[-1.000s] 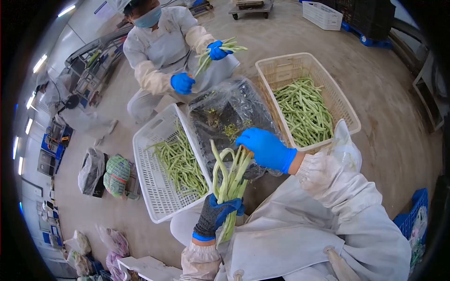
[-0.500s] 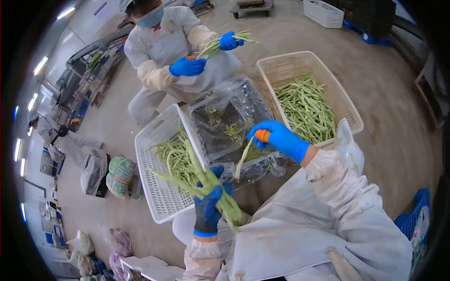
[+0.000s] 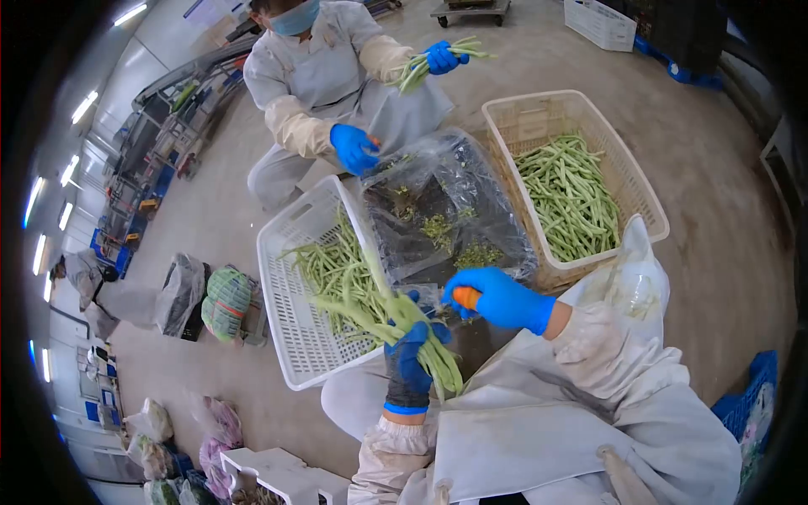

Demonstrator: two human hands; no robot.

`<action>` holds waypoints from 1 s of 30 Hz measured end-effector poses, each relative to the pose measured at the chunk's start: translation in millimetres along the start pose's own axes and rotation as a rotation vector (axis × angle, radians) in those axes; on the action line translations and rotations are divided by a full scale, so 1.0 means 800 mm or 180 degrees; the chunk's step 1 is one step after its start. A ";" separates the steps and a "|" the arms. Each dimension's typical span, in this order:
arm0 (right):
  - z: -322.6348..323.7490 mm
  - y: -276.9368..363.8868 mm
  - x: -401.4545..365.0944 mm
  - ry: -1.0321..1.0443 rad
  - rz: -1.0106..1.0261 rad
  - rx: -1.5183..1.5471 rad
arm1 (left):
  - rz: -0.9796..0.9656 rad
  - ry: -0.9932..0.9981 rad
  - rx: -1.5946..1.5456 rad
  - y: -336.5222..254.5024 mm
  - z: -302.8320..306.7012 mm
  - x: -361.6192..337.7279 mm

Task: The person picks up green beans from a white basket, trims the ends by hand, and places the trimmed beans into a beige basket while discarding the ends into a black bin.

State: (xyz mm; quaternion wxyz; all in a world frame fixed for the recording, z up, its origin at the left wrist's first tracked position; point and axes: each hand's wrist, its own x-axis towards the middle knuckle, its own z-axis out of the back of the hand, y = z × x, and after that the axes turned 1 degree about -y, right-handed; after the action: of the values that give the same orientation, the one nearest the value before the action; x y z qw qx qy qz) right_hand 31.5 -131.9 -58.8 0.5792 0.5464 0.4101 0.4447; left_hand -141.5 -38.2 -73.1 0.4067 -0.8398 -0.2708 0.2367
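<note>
My left hand (image 3: 408, 353), in a blue glove with a dark sleeve of fabric over it, is wrapped round a bunch of long green beans (image 3: 439, 364). The bunch slants across the near corner of a white crate (image 3: 290, 349) with more green beans (image 3: 341, 273) inside. Close to its right, my blue-gloved right hand (image 3: 509, 299) is closed on an orange-handled tool (image 3: 465, 296); the tool's working end cannot be made out. Beyond both hands, a container lined with clear plastic (image 3: 497, 189) holds green scraps (image 3: 438, 229).
A beige crate (image 3: 644, 189) full of green beans stands at the right. Opposite me, a co-worker (image 3: 324, 84) in white holds beans and an orange-handled tool. Bags (image 3: 151, 429), a green wrapped bundle (image 3: 227, 305) and a white stool-like object (image 3: 282, 471) are at the left.
My right hand has moved down nearer the left, and the pale bean stalk under it no longer shows there. The co-worker's hands have moved apart. The whole view has shifted slightly.
</note>
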 end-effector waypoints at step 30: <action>-0.029 0.043 0.056 -0.0565 0.1947 -0.1563 | 0.1047 0.2067 -0.2444 0.002 0.016 -0.033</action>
State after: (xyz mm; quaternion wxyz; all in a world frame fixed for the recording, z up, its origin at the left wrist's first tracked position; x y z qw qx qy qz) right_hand 19.0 -82.2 -25.8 0.5667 0.5250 0.0585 0.6323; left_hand -168.6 -49.1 -77.0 0.0903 -0.9897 -0.0628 -0.0912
